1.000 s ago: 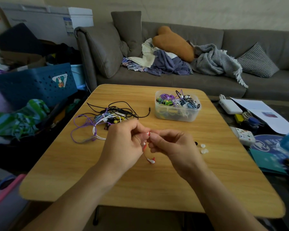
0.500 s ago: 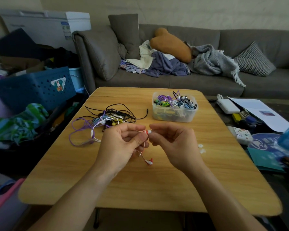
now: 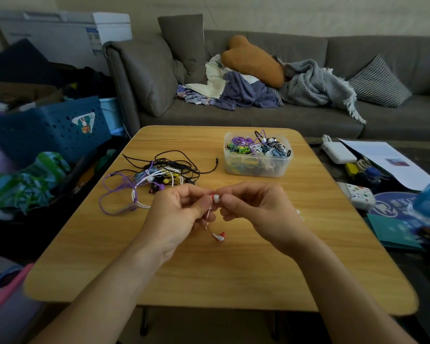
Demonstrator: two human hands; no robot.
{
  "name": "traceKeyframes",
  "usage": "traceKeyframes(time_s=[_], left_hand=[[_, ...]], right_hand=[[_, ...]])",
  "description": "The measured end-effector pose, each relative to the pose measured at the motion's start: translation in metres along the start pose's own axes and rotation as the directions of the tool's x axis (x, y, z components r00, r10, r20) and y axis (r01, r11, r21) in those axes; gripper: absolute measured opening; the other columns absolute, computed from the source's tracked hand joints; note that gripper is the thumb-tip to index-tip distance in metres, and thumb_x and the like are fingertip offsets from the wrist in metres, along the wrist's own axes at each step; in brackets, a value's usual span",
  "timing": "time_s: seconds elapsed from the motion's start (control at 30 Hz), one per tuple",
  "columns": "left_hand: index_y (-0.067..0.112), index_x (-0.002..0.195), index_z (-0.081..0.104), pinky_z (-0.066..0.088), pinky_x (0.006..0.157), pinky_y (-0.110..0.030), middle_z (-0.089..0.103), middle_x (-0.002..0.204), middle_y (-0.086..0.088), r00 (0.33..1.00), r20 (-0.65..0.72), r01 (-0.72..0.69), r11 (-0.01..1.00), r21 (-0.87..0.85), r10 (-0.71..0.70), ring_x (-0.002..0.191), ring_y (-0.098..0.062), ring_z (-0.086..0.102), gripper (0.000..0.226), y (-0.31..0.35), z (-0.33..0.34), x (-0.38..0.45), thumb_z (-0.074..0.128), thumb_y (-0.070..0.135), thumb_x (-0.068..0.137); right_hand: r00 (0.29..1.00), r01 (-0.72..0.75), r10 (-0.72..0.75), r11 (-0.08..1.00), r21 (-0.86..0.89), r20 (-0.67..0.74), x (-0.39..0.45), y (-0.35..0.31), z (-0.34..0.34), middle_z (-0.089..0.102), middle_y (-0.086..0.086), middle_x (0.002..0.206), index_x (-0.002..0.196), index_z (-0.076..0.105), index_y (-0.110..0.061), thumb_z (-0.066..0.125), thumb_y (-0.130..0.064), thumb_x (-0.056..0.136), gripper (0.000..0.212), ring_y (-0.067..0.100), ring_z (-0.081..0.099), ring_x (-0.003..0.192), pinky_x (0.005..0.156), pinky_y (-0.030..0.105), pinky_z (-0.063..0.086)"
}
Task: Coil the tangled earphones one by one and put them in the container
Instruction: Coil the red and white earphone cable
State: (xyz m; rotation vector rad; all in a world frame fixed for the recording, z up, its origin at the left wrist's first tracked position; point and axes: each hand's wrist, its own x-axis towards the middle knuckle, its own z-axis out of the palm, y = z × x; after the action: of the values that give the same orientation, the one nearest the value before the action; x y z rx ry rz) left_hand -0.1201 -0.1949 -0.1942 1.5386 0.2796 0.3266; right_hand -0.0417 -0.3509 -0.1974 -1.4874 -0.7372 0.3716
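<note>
Above the middle of the wooden table (image 3: 233, 274), my left hand (image 3: 176, 214) and my right hand (image 3: 256, 212) meet fingertip to fingertip. Both pinch a red-and-white earphone (image 3: 215, 198) at one earbud. Its thin cord runs down between the hands, and the second earbud (image 3: 219, 236) hangs just over the tabletop. A tangled heap of earphones (image 3: 157, 177), black, purple, white and yellow, lies at the table's left. The clear plastic container (image 3: 256, 167) with several coiled earphones inside stands at the far right.
A grey sofa (image 3: 258, 115) with cushions and blankets runs behind the table. A blue crate (image 3: 47, 130) and cloth clutter lie to the left. Papers, a white charger (image 3: 338, 152) and small boxes crowd a dark surface at the right.
Both hands have risen slightly and stayed together on the red-and-white earbud. My head has shifted, so the scene sits a little lower in view.
</note>
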Motion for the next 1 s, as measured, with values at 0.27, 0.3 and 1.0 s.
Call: traceKeyframes(time_s=[0.27, 0.3, 1.0], left_hand=[[0.008, 0.084, 0.069, 0.043, 0.045, -0.015, 0.069, 0.061, -0.003, 0.997, 0.011, -0.076, 0.996, 0.042, 0.075, 0.049, -0.009, 0.06, 0.015, 0.002, 0.005, -0.005, 0.063, -0.005, 0.087], [0.008, 0.083, 0.069, 0.043, 0.044, -0.015, 0.068, 0.059, -0.001, 0.997, 0.0, -0.072, 0.996, 0.05, 0.072, 0.047, -0.008, 0.059, 0.016, 0.001, 0.006, -0.005, 0.062, -0.006, 0.088], [0.012, 0.099, 0.068, 0.042, 0.043, -0.022, 0.071, 0.069, -0.01, 0.997, -0.078, 0.025, 1.0, 0.018, -0.024, 0.051, -0.015, 0.059, 0.011, 0.003, 0.001, 0.0, 0.066, 0.008, 0.089]], right_hand=[[0.993, -0.093, 0.097, 0.994, 0.064, -0.06, 0.0, 0.003, 0.001, 0.074, 0.015, 0.08, 0.095, 0.073, -0.005, 0.074, -0.019, 0.077, 0.023, 0.017, 0.067, 0.067, 0.065, 0.028, 0.057], [0.994, -0.082, 0.083, 0.996, 0.027, -0.077, 0.0, 0.003, 0.003, 0.075, 0.016, 0.081, 0.094, 0.073, -0.005, 0.074, -0.017, 0.08, 0.019, 0.018, 0.067, 0.067, 0.064, 0.029, 0.057], [0.979, 0.114, -0.175, 0.892, -0.438, -0.103, 0.006, 0.007, 0.016, 0.075, -0.013, 0.091, 0.112, 0.073, -0.029, 0.071, -0.012, 0.088, 0.03, 0.005, 0.07, 0.08, 0.077, 0.03, 0.057]])
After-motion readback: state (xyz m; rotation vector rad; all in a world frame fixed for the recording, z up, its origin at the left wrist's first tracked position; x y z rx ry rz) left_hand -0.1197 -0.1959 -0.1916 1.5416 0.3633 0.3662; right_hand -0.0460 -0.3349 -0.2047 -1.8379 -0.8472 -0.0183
